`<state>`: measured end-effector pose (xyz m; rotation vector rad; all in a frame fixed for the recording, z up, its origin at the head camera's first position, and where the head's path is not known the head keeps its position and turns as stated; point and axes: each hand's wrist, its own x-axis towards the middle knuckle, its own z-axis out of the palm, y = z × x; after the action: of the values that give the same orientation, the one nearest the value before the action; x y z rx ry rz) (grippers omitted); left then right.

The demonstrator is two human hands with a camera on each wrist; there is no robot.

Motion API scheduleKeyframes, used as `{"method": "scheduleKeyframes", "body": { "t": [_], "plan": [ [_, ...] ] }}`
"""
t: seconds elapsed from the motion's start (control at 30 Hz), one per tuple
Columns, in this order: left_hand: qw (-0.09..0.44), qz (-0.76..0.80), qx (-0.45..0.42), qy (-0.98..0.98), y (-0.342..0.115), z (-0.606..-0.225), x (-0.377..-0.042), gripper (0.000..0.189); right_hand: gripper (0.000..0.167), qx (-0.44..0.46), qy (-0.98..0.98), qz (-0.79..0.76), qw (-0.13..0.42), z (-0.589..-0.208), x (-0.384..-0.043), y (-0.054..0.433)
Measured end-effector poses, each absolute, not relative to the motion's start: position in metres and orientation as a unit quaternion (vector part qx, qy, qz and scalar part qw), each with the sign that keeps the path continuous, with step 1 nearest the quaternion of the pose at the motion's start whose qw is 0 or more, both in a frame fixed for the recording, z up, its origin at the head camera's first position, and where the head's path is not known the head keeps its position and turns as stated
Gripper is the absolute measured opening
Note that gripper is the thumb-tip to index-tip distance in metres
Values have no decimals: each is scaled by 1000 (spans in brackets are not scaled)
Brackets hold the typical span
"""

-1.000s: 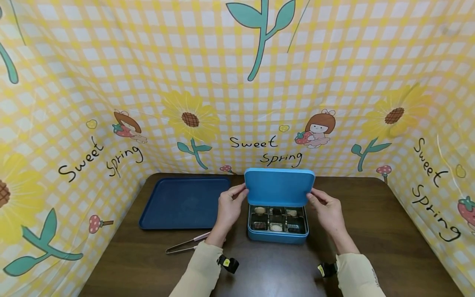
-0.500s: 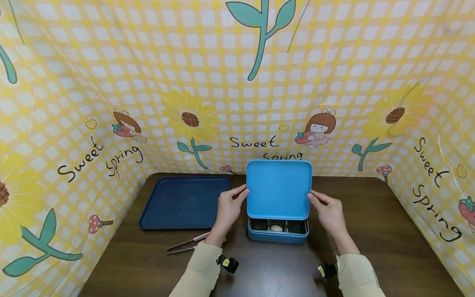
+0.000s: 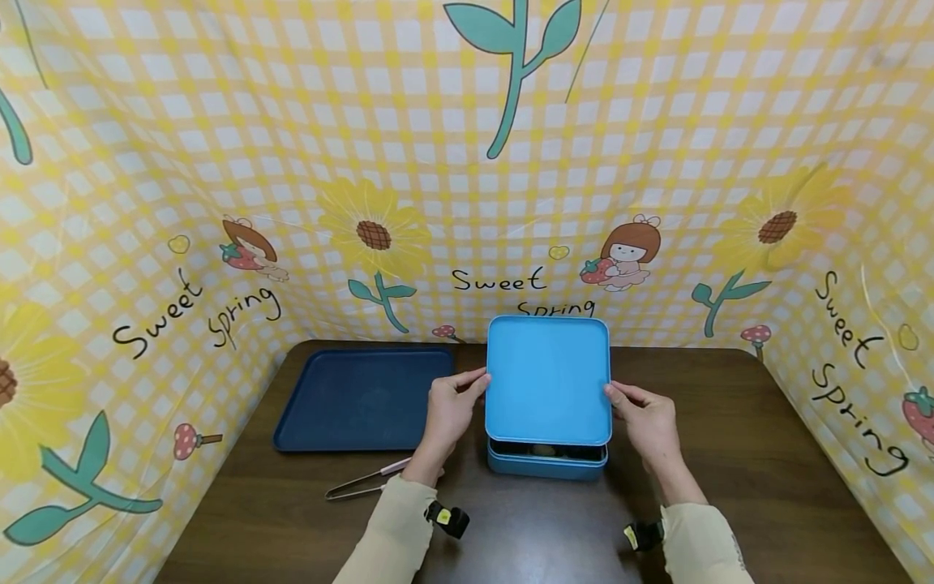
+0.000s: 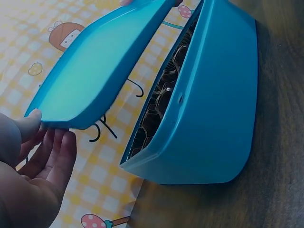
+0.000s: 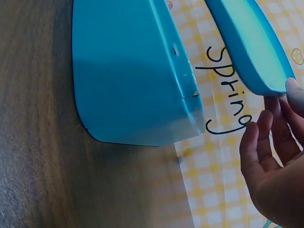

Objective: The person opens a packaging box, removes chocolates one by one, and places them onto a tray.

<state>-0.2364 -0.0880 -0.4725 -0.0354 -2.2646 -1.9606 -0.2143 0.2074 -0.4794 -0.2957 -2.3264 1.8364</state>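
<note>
A light blue rectangular lid is held tilted above the blue box. The two are apart in both wrist views. At the lid's left edge, my left hand pinches the rim between thumb and fingers. My right hand grips the opposite edge the same way. The lid covers most of the box's opening from above, so little of its contents shows. In the left wrist view, dark clear-walled compartments are partly visible inside the box. Its front wall fills much of the right wrist view.
A dark blue tray lies on the brown wooden table at the left. Metal tongs rest in front of it, partly behind the left forearm. A yellow checked cloth hangs around the back and sides.
The lid has tilted, its near edge lowering toward the box's front and its face turning more into view. It now hides nearly all the compartments. Both hands have barely moved.
</note>
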Motion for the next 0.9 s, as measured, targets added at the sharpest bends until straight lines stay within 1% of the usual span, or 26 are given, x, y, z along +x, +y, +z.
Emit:
{"method": "scheduleKeyframes", "body": {
  "t": [0.17,0.33,0.43,0.7,0.9],
  "plan": [
    [65,-666,0,-743,-87,-475,-238,24,45,-107,-771,621,92,-478,-215,208],
    [68,-671,28,-738,-85,-477,-240,22,47,-118,-769,623,84,-478,-214,208],
    [60,-672,39,-737,-84,-477,-239,20,48,-124,-767,625,83,-478,-213,208],
    [34,-662,51,-747,-82,-478,-238,19,49,-139,-769,619,77,-480,-213,209],
    [31,-662,54,-747,-79,-479,-236,18,49,-142,-765,622,81,-481,-213,210]
  ]
}}
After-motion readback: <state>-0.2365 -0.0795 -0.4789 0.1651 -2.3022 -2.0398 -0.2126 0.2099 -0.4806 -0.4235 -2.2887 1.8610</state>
